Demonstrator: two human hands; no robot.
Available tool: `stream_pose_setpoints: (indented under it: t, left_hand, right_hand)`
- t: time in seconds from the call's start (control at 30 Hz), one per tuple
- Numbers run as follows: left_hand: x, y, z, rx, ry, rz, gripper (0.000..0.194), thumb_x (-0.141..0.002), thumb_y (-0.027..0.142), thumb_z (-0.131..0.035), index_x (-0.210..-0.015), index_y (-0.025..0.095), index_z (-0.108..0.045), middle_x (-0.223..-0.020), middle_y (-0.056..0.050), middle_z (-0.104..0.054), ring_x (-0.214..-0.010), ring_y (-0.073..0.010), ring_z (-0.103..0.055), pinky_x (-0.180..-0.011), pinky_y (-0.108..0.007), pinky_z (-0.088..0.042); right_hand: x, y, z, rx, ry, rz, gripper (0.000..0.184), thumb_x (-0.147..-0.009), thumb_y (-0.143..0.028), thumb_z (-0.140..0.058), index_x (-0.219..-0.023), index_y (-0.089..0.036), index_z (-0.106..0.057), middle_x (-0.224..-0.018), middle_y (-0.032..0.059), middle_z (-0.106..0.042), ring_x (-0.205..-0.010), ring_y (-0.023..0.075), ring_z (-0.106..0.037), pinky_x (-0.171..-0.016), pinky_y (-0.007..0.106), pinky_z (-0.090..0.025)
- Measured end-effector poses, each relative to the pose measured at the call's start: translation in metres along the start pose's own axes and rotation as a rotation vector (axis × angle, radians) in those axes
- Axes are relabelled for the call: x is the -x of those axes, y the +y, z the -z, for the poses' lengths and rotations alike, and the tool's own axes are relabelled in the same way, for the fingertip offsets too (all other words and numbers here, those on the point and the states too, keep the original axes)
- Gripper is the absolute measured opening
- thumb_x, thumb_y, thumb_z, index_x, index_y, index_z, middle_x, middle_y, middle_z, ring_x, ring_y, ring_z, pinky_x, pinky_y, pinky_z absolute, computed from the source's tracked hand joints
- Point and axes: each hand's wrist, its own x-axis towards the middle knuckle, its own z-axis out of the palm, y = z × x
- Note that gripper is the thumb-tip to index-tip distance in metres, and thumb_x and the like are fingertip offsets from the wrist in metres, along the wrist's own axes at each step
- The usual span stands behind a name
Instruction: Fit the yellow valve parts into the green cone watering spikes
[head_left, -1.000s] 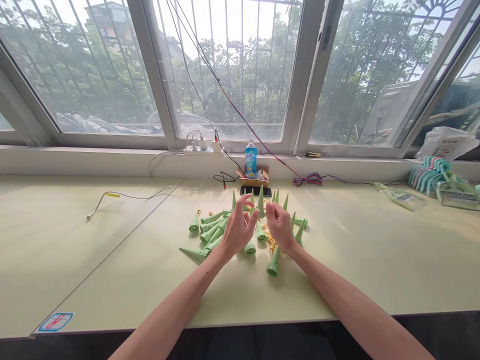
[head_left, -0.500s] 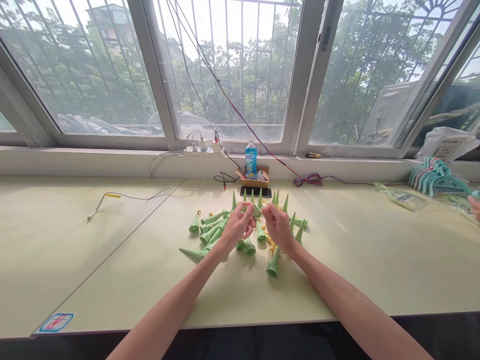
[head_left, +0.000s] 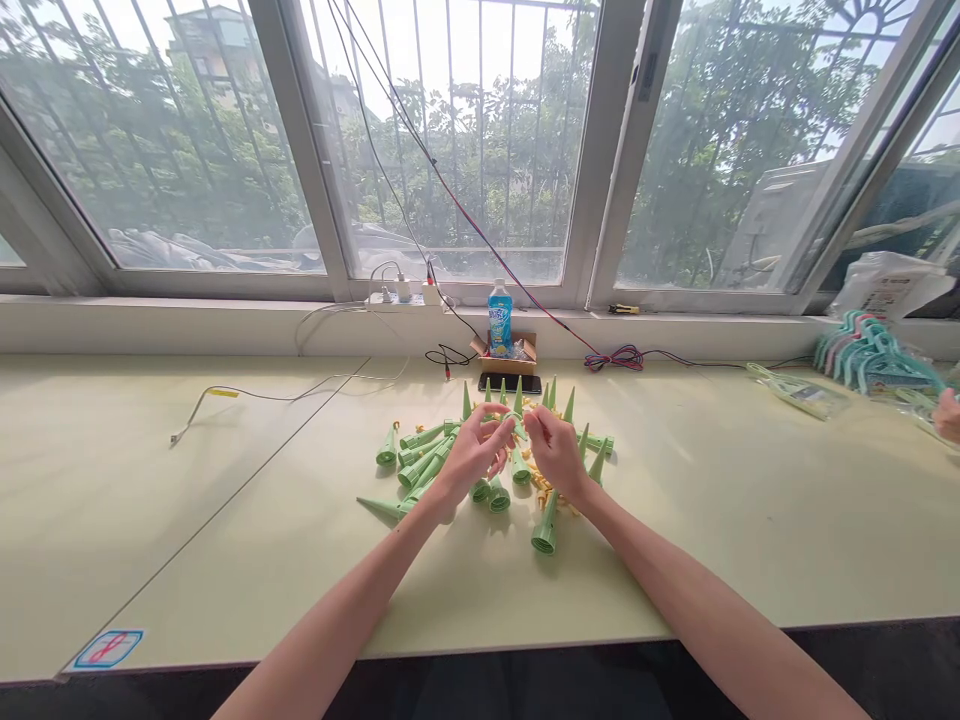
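Observation:
My left hand (head_left: 477, 452) is closed in a pinch around a green plastic watering spike (head_left: 517, 428), mostly hidden by the fingers. Close beside it, my right hand (head_left: 555, 452) is curled with thumb and forefinger pressed together near the spike; whatever they grip is too small to make out. Around both hands lie more green spikes (head_left: 426, 465), some on their sides with threaded open ends showing, others standing point up. Small yellow plastic pieces (head_left: 541, 488) are scattered among them, partly behind my right hand. One spike (head_left: 387, 448) at the left has a yellow piece at its tip.
Behind the spikes are a black phone (head_left: 510, 384) and a small cardboard box (head_left: 508, 366) with a blue bottle (head_left: 500, 318). Bundled cable (head_left: 616, 358) lies farther right. Hangers (head_left: 862, 350) stand at the far right, with another person's hand (head_left: 948, 415) near them. A thin cable (head_left: 255, 392) crosses the left side.
My left hand has gone from spread fingers to a pinch on a green spike, which has tilted between my hands. My right hand stays curled. Another person's hand has appeared at the right edge.

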Motion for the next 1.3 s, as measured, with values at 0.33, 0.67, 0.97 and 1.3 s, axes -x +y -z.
stream_pose_setpoints:
  t: [0.33,0.67,0.97,1.3]
  left_hand:
    - [0.0007,0.0015,-0.0038,-0.102,0.049,-0.044,0.049,-0.079,0.047,-0.068,-0.115,0.022,-0.045,-0.085,0.002,-0.054,-0.048,-0.0046,-0.051,-0.040,-0.016,-0.038]
    - [0.0006,-0.0058,-0.0022,-0.255,0.058,-0.165,0.044,-0.083,0.040,-0.065,-0.120,0.025,-0.046,-0.098,-0.001,-0.053,-0.055,-0.0057,-0.056,-0.046,-0.019,-0.045]
    - [0.0019,-0.0023,-0.0052,-0.410,0.111,-0.239,0.039,-0.084,0.038,-0.062,-0.118,0.023,-0.050,-0.105,-0.005,-0.054,-0.052,-0.0037,-0.050,-0.047,-0.020,-0.046]
    - [0.0023,-0.0032,-0.0052,-0.575,0.114,-0.373,0.029,-0.088,0.033,-0.058,-0.115,0.023,-0.055,-0.107,-0.006,-0.060,-0.057,-0.0063,-0.054,-0.049,-0.020,-0.046]
  right_hand:
    - [-0.0008,-0.0009,0.0009,-0.016,0.004,-0.084,0.045,-0.098,-0.048,-0.038,-0.063,-0.022,-0.029,-0.054,-0.0063,-0.029,-0.050,0.0094,-0.027,-0.048,0.024,-0.023]
    - [-0.0011,-0.0029,0.0001,-0.068,0.000,-0.133,0.045,-0.098,-0.049,-0.037,-0.063,-0.021,-0.033,-0.055,-0.0052,-0.033,-0.051,0.0103,-0.029,-0.050,0.025,-0.025]
    - [-0.0001,-0.0039,-0.0022,-0.236,-0.028,-0.241,0.048,-0.096,-0.057,-0.040,-0.063,-0.023,-0.035,-0.051,-0.0049,-0.035,-0.045,0.0111,-0.034,-0.044,0.026,-0.029]
    - [-0.0021,-0.0025,-0.0067,-0.592,-0.111,-0.414,0.050,-0.089,-0.063,-0.047,-0.063,-0.024,-0.031,-0.050,-0.0087,-0.025,-0.035,0.0068,-0.026,-0.034,0.023,-0.020]
